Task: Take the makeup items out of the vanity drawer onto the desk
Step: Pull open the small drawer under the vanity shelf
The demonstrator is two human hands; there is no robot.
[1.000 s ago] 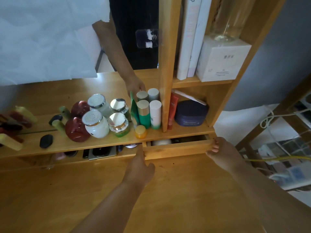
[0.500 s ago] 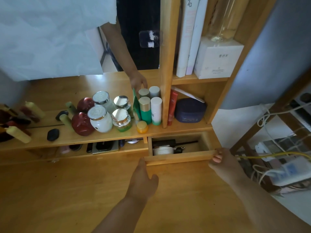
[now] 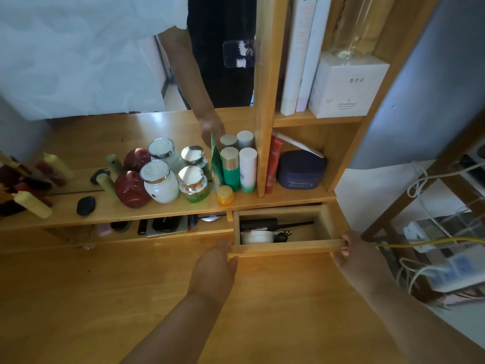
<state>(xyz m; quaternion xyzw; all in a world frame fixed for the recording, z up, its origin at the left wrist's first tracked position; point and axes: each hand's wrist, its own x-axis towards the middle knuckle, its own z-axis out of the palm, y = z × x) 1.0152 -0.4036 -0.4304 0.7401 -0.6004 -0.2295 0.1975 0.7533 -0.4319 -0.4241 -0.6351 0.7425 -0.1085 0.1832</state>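
A small wooden drawer under the vanity shelf stands pulled out over the desk. My left hand grips the left end of its front board. My right hand grips the right end, fingers curled over the top edge. Inside lie a round white compact, a black tube, a thin black brush or pencil and a small dark checkered item. The back of the drawer is hidden under the shelf.
The shelf above carries jars, green and white bottles, a small yellow pot, a red tube and a dark blue tub. A mirror behind reflects them. An open slot on the left holds a palette. Cables and a power strip lie right.
The drawer has slid out towards me, from nearly closed to well open, with both my hands on its front board. Its contents have come into view.
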